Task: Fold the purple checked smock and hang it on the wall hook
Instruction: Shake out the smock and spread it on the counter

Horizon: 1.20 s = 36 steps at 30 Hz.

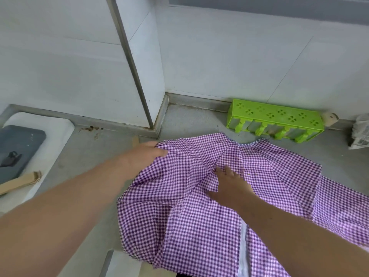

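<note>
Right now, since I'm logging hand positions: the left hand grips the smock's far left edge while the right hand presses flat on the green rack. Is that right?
Not quite. In the head view the right hand presses flat on the middle of the smock, not on the green rack, which stands untouched by the wall. The left hand does grip the smock's far left edge.

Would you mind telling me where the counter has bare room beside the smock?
Bare counter lies left of the smock, up to the white tray, and in the corner behind it. Right is crowded: green rack, then a bag.
</note>
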{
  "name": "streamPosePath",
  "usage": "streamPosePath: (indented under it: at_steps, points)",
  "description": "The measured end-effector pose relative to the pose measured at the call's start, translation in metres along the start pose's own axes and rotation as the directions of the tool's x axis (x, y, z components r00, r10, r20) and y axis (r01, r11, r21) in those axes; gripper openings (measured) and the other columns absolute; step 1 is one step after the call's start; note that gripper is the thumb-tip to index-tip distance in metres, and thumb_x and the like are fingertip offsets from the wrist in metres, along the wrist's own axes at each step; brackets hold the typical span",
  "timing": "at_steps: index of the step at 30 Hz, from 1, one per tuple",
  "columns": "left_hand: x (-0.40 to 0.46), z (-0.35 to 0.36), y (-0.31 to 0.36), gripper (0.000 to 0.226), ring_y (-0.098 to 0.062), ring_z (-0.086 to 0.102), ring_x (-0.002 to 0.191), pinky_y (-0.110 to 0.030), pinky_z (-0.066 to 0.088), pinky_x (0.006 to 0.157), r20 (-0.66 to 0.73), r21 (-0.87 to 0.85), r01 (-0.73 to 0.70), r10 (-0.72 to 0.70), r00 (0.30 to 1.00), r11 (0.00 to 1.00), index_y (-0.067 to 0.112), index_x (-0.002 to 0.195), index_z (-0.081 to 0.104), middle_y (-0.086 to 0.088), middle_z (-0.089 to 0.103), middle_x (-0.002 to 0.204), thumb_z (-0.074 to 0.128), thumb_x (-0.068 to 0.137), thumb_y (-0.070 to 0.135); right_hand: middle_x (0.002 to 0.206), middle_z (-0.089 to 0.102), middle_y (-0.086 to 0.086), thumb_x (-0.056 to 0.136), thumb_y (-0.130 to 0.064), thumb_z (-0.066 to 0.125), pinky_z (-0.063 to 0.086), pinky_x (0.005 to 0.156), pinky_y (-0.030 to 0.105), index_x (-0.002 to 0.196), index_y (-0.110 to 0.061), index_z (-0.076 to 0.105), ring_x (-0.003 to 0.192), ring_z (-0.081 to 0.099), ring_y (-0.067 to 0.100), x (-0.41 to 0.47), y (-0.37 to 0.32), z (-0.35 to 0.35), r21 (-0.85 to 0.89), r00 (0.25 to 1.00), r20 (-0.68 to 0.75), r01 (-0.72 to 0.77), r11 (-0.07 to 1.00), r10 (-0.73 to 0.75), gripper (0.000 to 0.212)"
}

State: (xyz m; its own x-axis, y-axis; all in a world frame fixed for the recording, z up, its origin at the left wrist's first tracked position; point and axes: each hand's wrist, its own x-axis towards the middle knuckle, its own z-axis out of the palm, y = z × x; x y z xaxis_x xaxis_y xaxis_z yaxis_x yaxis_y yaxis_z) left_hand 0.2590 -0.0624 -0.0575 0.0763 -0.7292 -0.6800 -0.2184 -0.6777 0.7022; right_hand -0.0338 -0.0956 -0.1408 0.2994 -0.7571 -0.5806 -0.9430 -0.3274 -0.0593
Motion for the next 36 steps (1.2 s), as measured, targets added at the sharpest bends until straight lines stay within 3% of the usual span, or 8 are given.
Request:
streamPosePath:
  at_steps: [7, 14, 17, 21, 25, 28, 32, 36]
  points:
    - [-0.006, -0.003, -0.001, 0.035, -0.019, 0.069, 0.113, -0.035, 0.052, 0.101, 0.155, 0.307, -0.008, -0.041, 0.987, 0.952, 0.024, 0.132, 0.064, 0.002, 0.072, 0.127, 0.058, 0.104, 0.043, 0.169, -0.023, 0.021, 0.069, -0.085, 0.069, 0.034, 0.120, 0.061, 0.162, -0.010, -0.017, 0.158, -0.009, 0.043, 0.016, -0.003, 0.009, -0.046, 0.993, 0.077, -0.088, 0.995, 0.091, 0.148]
    - [-0.009, -0.033, -0.027, 0.090, -0.027, 0.056, 0.133, -0.040, 0.045, 0.116, 0.190, 0.946, -0.032, -0.469, 0.862, 0.323, 0.014, 0.154, 0.049, -0.005, 0.053, 0.153, 0.071, 0.085, 0.068, 0.168, -0.020, 0.027, 0.068, -0.081, 0.075, 0.029, 0.122, 0.062, 0.162, -0.005, -0.016, 0.157, -0.005, 0.047, 0.027, -0.003, 0.005, -0.047, 0.990, 0.098, -0.097, 0.994, 0.101, 0.150]
    - [-0.017, -0.053, -0.019, 0.040, -0.018, 0.060, 0.103, -0.038, 0.051, 0.101, 0.160, 0.875, 0.052, -0.391, 0.907, 0.481, 0.016, 0.116, 0.066, -0.004, 0.065, 0.126, 0.072, 0.092, 0.047, 0.168, -0.020, 0.027, 0.067, -0.082, 0.074, 0.028, 0.122, 0.062, 0.161, -0.005, -0.018, 0.157, -0.005, 0.047, 0.030, -0.003, 0.003, -0.061, 0.987, 0.108, -0.113, 0.992, 0.119, 0.153]
    - [-0.027, -0.086, -0.006, 0.047, -0.026, 0.067, 0.100, -0.038, 0.047, 0.097, 0.064, 0.325, 0.059, -0.084, 0.994, 0.944, 0.005, 0.104, 0.071, -0.010, 0.073, 0.105, 0.069, 0.080, 0.045, 0.167, -0.020, 0.029, 0.066, -0.084, 0.073, 0.026, 0.123, 0.062, 0.160, -0.004, -0.020, 0.157, -0.005, 0.048, 0.034, -0.003, 0.001, -0.074, 0.982, 0.126, -0.135, 0.988, 0.143, 0.155]
    - [-0.028, -0.103, -0.001, 0.016, -0.028, 0.067, 0.082, -0.042, 0.051, 0.084, -0.059, -0.206, 0.043, -0.057, 0.997, 0.978, 0.010, 0.083, 0.067, -0.008, 0.074, 0.084, 0.069, 0.093, 0.022, 0.167, -0.020, 0.029, 0.068, -0.081, 0.074, 0.025, 0.123, 0.062, 0.160, -0.004, -0.021, 0.157, -0.004, 0.048, 0.034, -0.007, -0.004, -0.087, 0.976, 0.145, -0.154, 0.984, 0.165, 0.153]
    - [-0.017, -0.114, -0.009, 0.020, -0.023, 0.066, 0.091, -0.044, 0.056, 0.089, -0.024, 0.329, 0.087, -0.083, 0.996, 0.940, 0.019, 0.093, 0.064, -0.003, 0.070, 0.098, 0.067, 0.096, 0.038, 0.167, -0.020, 0.029, 0.069, -0.080, 0.075, 0.026, 0.123, 0.062, 0.160, -0.004, -0.020, 0.157, -0.003, 0.047, 0.033, -0.007, -0.006, -0.095, 0.974, 0.148, -0.159, 0.983, 0.172, 0.152]
    - [-0.007, -0.134, -0.022, 0.031, -0.012, 0.063, 0.091, -0.033, 0.054, 0.080, -0.133, 0.959, 0.127, 0.010, 0.991, 0.255, 0.028, 0.112, 0.060, 0.007, 0.065, 0.101, 0.050, 0.102, 0.056, 0.168, -0.020, 0.028, 0.067, -0.080, 0.076, 0.028, 0.123, 0.061, 0.160, -0.005, -0.019, 0.158, -0.002, 0.046, 0.034, -0.008, -0.007, -0.097, 0.972, 0.147, -0.172, 0.980, 0.185, 0.153]
    - [0.003, -0.147, -0.021, 0.035, -0.016, 0.061, 0.087, -0.031, 0.044, 0.069, -0.353, 0.882, 0.295, 0.100, 0.930, 0.369, 0.020, 0.118, 0.064, 0.001, 0.068, 0.105, 0.053, 0.101, 0.048, 0.168, -0.018, 0.029, 0.066, -0.081, 0.076, 0.028, 0.123, 0.061, 0.160, -0.004, -0.019, 0.158, -0.001, 0.047, 0.035, -0.009, -0.008, -0.108, 0.971, 0.146, -0.176, 0.978, 0.191, 0.154]
